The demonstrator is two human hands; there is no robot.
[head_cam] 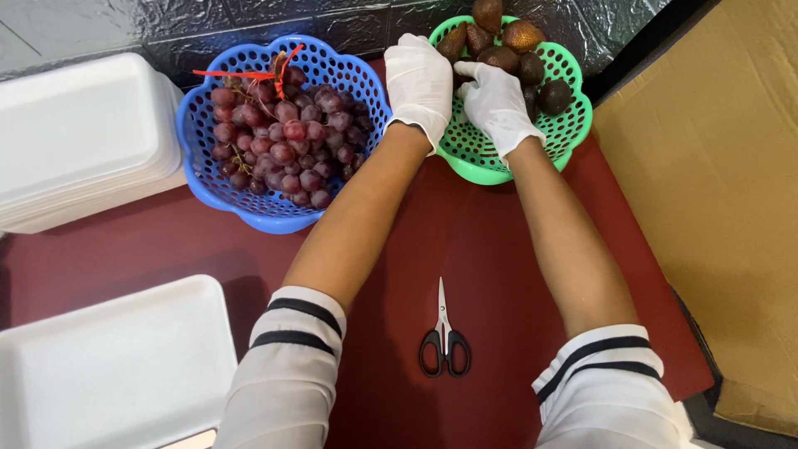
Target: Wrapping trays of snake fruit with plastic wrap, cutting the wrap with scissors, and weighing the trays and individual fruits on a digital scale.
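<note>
Both my hands wear white gloves and reach into a green plastic basket (482,162) at the top right, which holds several brown scaly fruits (522,35). My left hand (420,83) rests on the basket's left rim, fingers curled over fruit; what it grips is hidden. My right hand (496,100) lies inside the basket with its fingers touching a dark fruit (499,58). A blue plastic basket (249,208) to the left holds a bunch of red grapes (283,137).
Black-handled scissors (445,337) lie shut on the dark red table (465,241) between my forearms. A stack of white foam trays (83,133) sits at the far left, another white foam tray (116,366) at the bottom left. Brown cardboard (715,191) stands at the right.
</note>
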